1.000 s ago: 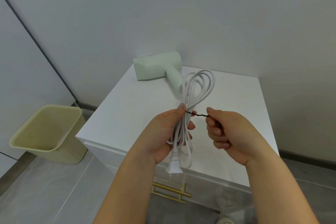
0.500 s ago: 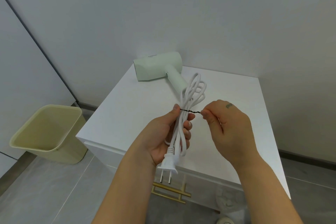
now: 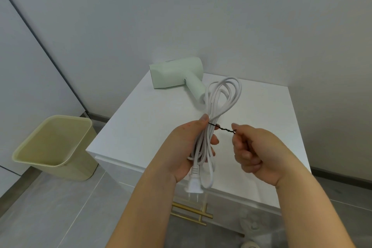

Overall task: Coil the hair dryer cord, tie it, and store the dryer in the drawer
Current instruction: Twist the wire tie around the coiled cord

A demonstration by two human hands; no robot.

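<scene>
A pale green hair dryer (image 3: 177,75) lies on the white cabinet top (image 3: 153,119), its handle pointing toward me. Its white cord (image 3: 219,102) is gathered into a long coil, and my left hand (image 3: 187,147) grips the coil around the middle. The white plug (image 3: 193,185) hangs below that hand, prongs down. A thin black twist tie (image 3: 222,127) wraps the coil and sticks out to the right in a twisted tail. My right hand (image 3: 253,151) pinches the end of that tail, fingers curled.
A drawer with a brass handle (image 3: 191,212) sits shut in the cabinet front below my arms. A beige waste bin (image 3: 54,147) stands on the grey tile floor to the left. White walls close in behind and to the right.
My right hand has turned over and drawn back to the right, so the twisted tail of the tie looks longer. The coil's loops have spread wider and the plug has shifted slightly.
</scene>
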